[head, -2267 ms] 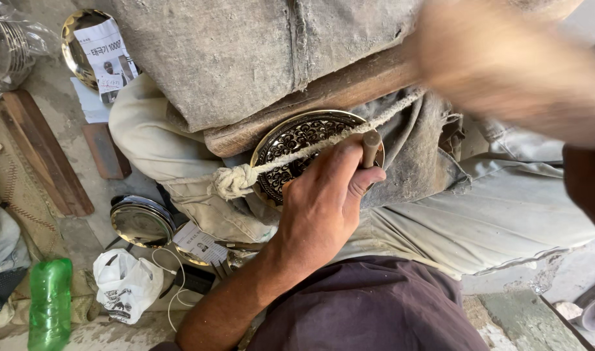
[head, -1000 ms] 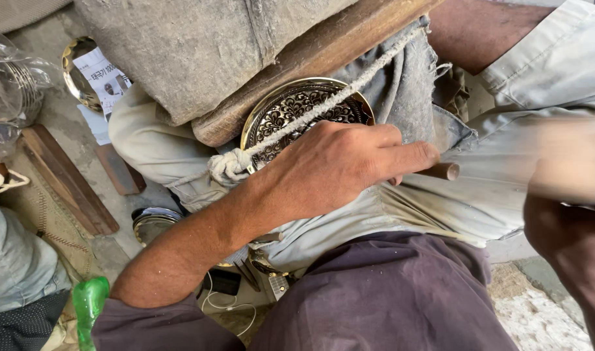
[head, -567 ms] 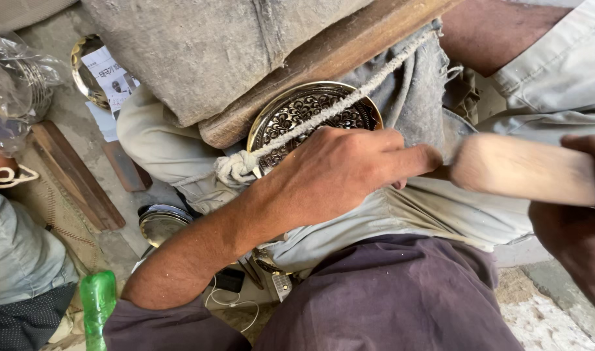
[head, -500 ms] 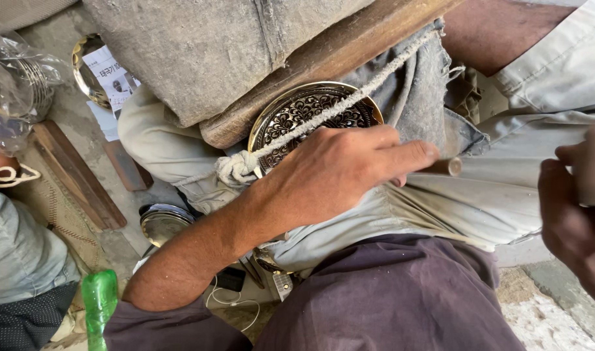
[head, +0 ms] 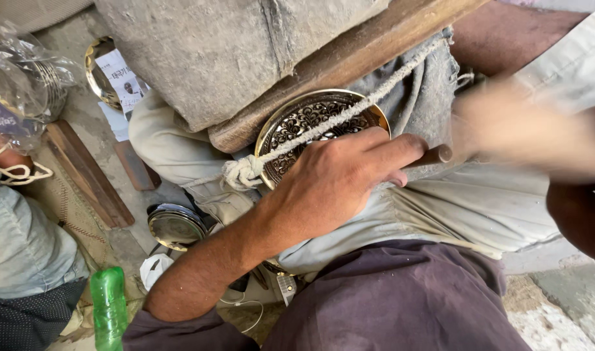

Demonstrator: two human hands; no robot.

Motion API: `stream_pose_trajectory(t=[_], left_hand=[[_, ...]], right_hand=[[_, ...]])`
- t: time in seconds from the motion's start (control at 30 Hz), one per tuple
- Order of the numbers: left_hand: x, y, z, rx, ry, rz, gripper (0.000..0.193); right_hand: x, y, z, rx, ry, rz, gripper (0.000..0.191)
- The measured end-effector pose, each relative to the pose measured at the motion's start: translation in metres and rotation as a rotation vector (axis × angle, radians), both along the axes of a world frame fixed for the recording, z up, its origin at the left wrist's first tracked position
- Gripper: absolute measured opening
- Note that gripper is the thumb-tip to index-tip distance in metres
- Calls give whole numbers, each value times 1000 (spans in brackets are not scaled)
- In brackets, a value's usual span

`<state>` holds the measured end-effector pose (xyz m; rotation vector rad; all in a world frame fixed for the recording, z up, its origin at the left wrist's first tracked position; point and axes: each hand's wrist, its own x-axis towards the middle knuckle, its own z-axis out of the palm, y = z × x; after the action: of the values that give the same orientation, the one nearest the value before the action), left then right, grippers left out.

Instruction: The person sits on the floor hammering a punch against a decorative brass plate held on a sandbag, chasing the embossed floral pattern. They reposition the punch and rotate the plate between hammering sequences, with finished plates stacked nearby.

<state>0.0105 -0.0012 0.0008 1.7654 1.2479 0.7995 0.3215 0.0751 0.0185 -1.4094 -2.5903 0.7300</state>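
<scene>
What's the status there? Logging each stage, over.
Left hand pins a punch on the brass plate. Right hand blurred, grip unclear. Rope crosses the plate.

Far left of the left hand point(head: 333, 185): a white printed label point(head: 119, 78); beyond it, a crinkled clear plastic bag point(head: 21, 78), contents unclear.

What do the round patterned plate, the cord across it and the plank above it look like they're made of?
The plate looks like brass or similar yellow metal: shiny golden rim, dark engraved pattern. The cord looks like twisted cotton or similar fibre, off-white and fuzzy, knotted at one end. The plank looks like bare, worn wood, brown with visible grain.
</scene>
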Motion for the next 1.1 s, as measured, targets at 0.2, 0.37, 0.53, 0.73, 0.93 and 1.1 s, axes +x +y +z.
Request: stream_pose_trajectory(t=[0.2,0.37,0.53,0.73,0.93,1.1], left_hand=[[-2,-1,2,15,-13,76,32],[1,-5,0,-54,47,184,21],[3,-12,3,-85,15,315,30],[2,-12,8,-54,-6,337,30],[3,-9,9,-145,-2,338,29],[0,-11,11,-66,-8,371,30]], right_hand=[[-8,10,-1,-16,9,35,41],[-19,20,0,-10,9,74,42],[-28,39,3,-26,11,136,44],[-35,55,7,-34,2,172,45],[-41,59,13,-41,-46,186,45],[-50,61,23,13,-147,225,46]])
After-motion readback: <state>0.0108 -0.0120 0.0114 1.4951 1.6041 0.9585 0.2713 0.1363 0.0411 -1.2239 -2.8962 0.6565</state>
